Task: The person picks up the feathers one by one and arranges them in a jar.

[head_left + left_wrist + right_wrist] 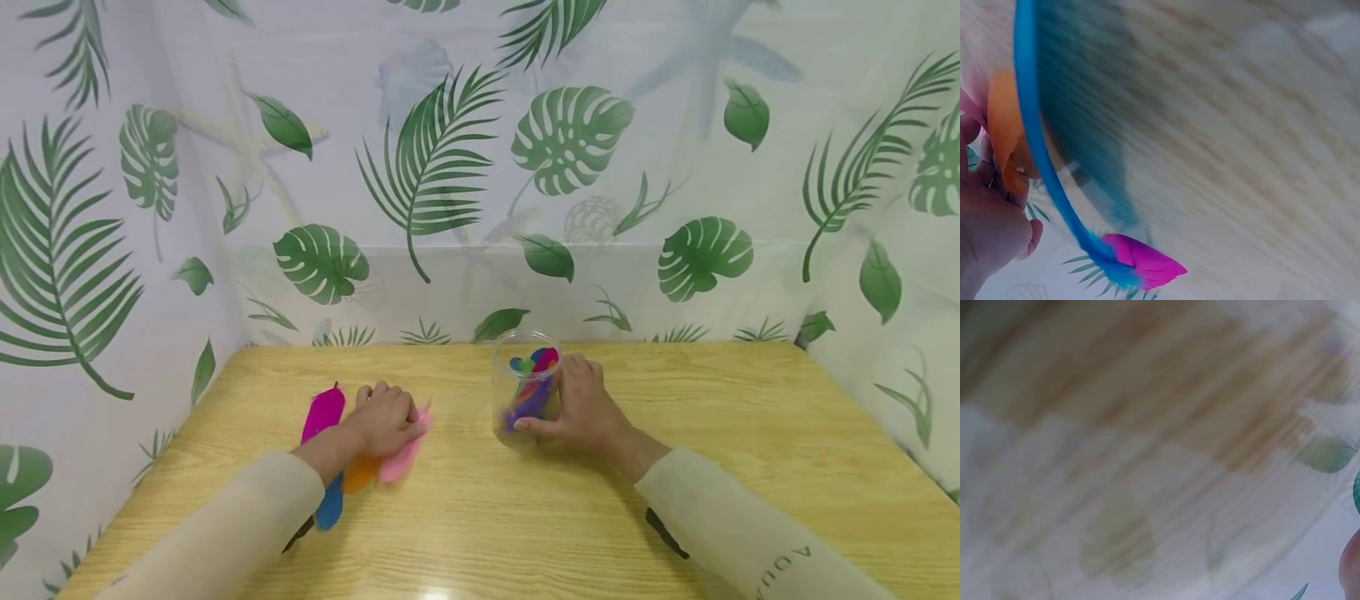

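Note:
My left hand (385, 422) pinches a light pink feather (403, 458) near its quill, over the left part of the table. Beneath and beside that hand lie a magenta feather (324, 413), an orange feather (362, 475) and a blue feather (330, 503). In the left wrist view the blue feather (1030, 106) looms close to the camera, and the orange one (1004, 119) overlaps the fingers. My right hand (588, 408) grips a clear plastic jar (504, 400) from its right side. Purple, magenta, green and blue feathers (531, 396) stand inside the jar.
The wood-grain table (480, 533) reaches back to a white sheet (465, 292) printed with green leaves, which also hangs along both sides. The right wrist view shows mostly blurred table and sheet.

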Motion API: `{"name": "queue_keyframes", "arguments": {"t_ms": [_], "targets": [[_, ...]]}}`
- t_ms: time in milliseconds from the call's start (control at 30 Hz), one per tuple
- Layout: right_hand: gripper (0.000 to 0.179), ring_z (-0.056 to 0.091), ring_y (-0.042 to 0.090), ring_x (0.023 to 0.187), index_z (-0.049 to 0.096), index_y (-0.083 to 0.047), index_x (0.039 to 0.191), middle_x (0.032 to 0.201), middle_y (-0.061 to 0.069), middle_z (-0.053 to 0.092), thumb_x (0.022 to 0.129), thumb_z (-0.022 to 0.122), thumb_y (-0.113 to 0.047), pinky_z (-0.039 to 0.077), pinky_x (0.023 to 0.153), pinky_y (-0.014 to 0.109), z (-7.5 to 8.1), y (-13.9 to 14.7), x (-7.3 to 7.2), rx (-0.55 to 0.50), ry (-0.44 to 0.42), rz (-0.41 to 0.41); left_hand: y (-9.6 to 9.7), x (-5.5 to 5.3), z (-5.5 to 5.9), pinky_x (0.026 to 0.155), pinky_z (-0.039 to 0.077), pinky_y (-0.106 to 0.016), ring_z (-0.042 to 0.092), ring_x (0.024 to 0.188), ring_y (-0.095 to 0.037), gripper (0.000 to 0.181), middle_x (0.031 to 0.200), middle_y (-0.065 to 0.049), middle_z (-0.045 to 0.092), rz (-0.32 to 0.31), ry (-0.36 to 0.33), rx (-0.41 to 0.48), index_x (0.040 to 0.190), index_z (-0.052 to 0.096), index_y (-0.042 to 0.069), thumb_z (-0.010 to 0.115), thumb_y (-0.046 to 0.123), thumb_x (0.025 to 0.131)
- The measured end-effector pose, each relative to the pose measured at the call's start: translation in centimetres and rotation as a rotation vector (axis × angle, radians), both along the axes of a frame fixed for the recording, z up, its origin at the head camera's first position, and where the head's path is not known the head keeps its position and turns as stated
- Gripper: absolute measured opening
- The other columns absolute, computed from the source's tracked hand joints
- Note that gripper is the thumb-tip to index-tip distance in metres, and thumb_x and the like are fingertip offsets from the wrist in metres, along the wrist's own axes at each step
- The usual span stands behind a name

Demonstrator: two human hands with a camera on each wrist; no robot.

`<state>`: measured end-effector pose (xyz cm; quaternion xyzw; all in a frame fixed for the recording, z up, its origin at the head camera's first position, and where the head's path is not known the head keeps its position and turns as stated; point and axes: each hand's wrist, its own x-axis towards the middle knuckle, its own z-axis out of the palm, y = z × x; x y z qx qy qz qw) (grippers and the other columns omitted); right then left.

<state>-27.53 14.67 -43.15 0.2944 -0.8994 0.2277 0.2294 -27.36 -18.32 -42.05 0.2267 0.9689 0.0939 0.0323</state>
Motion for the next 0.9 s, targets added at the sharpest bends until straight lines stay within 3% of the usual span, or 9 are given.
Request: {"name": "queue_keyframes", "arguments": {"t_ms": [333,467,667,900], "targets": [[0.078,0.05,0.025,0.106,0.053,-0.008,0.12,0.108,0.006,0.059,0.069,0.08,-0.061,0.031,0.098,0.048,0.0,0.0,0.1,0.008,-0.011,-0.016,0.4,0.2,0.8,0.1,0.028,-0.055,0.045,0.094,-0.024,0.011,0.097,-0.004,0.061,-0.02,-0.012,-0.039,0.097,0.063,0.008,0.057,0.017,0.1],[0.08,0.05,0.025,0.108,0.052,-0.008,0.123,0.111,0.006,0.059,0.07,0.08,-0.061,0.031,0.099,0.049,0.0,0.0,0.1,0.015,-0.022,-0.021,0.4,-0.2,1.0,0.098,0.03,-0.054,0.045,0.094,-0.026,0.009,0.098,-0.004,0.06,-0.005,-0.014,-0.029,0.098,0.06,0.008,0.054,0.013,0.1],[0.081,0.05,0.025,0.107,0.052,-0.007,0.122,0.11,0.006,0.058,0.07,0.081,-0.062,0.031,0.1,0.05,-0.1,0.2,0.1,0.015,-0.014,-0.02,0.6,-0.6,1.3,0.091,0.032,-0.05,0.046,0.102,-0.028,0.019,0.107,-0.008,0.057,0.041,0.014,0.031,0.107,0.058,0.008,0.052,0.025,0.103],[0.079,0.048,0.024,0.106,0.051,-0.009,0.122,0.11,0.006,0.058,0.07,0.082,-0.059,0.031,0.099,0.048,-0.2,0.1,-0.1,0.01,-0.027,-0.01,1.1,-0.8,1.2,0.085,0.032,-0.047,0.041,0.099,-0.031,0.018,0.107,-0.013,0.053,0.067,-0.062,-0.052,0.101,0.064,0.01,0.054,0.026,0.102]]}}
